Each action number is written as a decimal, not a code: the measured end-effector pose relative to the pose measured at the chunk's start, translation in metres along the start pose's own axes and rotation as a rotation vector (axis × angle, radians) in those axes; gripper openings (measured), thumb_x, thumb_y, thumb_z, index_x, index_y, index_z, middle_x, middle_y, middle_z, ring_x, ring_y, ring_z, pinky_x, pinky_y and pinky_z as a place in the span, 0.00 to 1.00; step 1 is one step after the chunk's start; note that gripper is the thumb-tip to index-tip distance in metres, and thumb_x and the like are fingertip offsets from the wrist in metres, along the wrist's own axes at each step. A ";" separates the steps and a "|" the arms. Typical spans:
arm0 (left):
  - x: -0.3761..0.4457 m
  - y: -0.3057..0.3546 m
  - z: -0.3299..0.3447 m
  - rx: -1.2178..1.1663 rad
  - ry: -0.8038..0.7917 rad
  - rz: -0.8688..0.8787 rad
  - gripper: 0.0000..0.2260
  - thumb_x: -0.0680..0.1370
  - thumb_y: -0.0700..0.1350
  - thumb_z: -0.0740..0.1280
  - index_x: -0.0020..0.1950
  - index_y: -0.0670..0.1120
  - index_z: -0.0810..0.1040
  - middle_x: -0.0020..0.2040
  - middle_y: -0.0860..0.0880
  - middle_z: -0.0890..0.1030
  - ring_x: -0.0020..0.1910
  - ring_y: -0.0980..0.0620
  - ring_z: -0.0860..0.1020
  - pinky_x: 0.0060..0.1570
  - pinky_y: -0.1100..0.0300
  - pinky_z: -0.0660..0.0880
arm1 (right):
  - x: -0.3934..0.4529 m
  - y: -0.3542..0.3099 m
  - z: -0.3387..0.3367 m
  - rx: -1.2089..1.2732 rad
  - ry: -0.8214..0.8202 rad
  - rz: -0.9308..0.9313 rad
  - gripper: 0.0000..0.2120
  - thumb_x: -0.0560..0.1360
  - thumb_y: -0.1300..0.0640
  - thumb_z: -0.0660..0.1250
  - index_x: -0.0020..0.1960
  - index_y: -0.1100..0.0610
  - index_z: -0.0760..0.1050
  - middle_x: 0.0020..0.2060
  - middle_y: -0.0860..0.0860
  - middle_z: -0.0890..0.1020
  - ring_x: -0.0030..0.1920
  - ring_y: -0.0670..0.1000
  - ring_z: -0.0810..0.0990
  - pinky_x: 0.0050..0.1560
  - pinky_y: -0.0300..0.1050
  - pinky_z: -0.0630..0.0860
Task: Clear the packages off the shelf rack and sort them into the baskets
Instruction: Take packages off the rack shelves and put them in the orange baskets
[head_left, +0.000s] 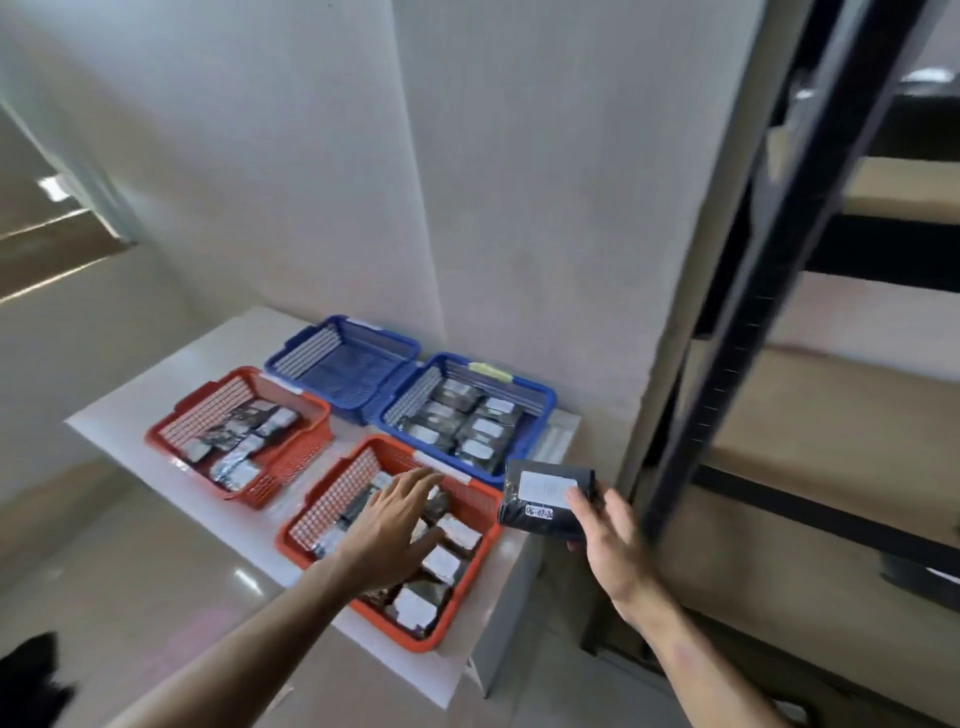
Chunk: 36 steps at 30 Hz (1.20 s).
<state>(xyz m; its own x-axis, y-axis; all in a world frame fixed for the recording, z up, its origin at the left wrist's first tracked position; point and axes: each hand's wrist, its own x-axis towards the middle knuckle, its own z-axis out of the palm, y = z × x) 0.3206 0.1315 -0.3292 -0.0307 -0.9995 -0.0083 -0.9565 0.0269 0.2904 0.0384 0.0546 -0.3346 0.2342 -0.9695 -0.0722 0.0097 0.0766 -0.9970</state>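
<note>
Head view: right hand (610, 540) grip clamped on a dark package (545, 501) w/ white label, held past the tabletop (156, 395) edge, just right of the near orange basket (467, 499). Left hand (395, 525) hovers over that basket, fingers spread, holding nothing. Far blue basket (343, 358) looks empty; the other three hold packages. Shelf rack (753, 291) stands at right.

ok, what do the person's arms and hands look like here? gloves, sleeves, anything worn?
Left hand and right hand are both bare: no gloves, rings or watch visible. Both forearms are bare as far as the frame shows, with no sleeves in view.
</note>
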 end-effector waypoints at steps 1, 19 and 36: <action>0.000 -0.017 -0.005 -0.001 -0.004 -0.019 0.31 0.82 0.55 0.65 0.82 0.49 0.59 0.81 0.50 0.60 0.80 0.51 0.60 0.78 0.53 0.60 | 0.011 0.001 0.017 0.019 -0.035 0.003 0.09 0.77 0.46 0.67 0.56 0.43 0.80 0.51 0.48 0.87 0.53 0.49 0.85 0.52 0.50 0.79; 0.009 -0.362 -0.044 -0.040 -0.095 -0.293 0.27 0.80 0.64 0.65 0.73 0.49 0.73 0.70 0.50 0.74 0.67 0.51 0.73 0.67 0.52 0.73 | 0.172 0.031 0.315 -0.355 -0.305 0.113 0.13 0.71 0.50 0.73 0.50 0.43 0.72 0.45 0.53 0.84 0.41 0.48 0.84 0.42 0.45 0.82; 0.031 -0.567 0.012 0.144 -0.361 0.112 0.36 0.76 0.79 0.43 0.41 0.51 0.76 0.40 0.52 0.75 0.40 0.51 0.71 0.41 0.52 0.73 | 0.273 0.113 0.601 -1.094 -0.602 0.263 0.31 0.71 0.73 0.66 0.70 0.54 0.65 0.53 0.49 0.74 0.43 0.48 0.75 0.31 0.37 0.68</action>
<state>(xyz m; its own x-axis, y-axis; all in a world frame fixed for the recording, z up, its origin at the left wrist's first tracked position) 0.8582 0.0854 -0.5057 -0.2127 -0.9209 -0.3267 -0.9715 0.1634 0.1720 0.6881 -0.0611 -0.4508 0.5115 -0.6745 -0.5324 -0.8394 -0.2594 -0.4776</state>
